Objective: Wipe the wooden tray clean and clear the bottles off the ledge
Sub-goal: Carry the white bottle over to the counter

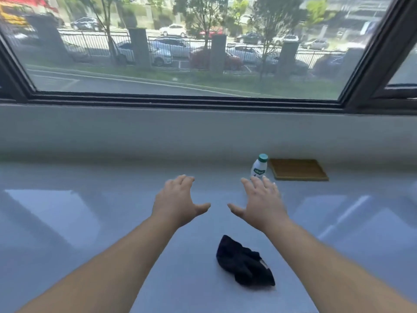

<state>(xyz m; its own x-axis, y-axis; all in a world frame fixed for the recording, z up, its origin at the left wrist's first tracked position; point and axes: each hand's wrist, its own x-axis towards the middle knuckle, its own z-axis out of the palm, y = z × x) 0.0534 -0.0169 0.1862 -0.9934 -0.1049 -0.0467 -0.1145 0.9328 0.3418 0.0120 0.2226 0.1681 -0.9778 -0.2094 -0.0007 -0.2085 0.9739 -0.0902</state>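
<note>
Both hands, left hand [178, 203] and right hand [261, 203], are hovering spread and empty; apparently reaching for the white green-capped plastic bottle [259, 167], next needing a grasp

A wide dark-framed window [191, 48] looks onto a fence, trees and parked cars in daylight. Below it runs a pale, glossy ledge [79, 211] reflecting the light.

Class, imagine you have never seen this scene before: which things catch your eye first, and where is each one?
Two bare hands, the left hand and right hand, reach forward open and empty over a pale grey ledge. Just beyond the right hand stands a small white bottle with a green cap, beside a flat wooden tray near the wall. A crumpled dark cloth lies close to the viewer, between the forearms.
</note>
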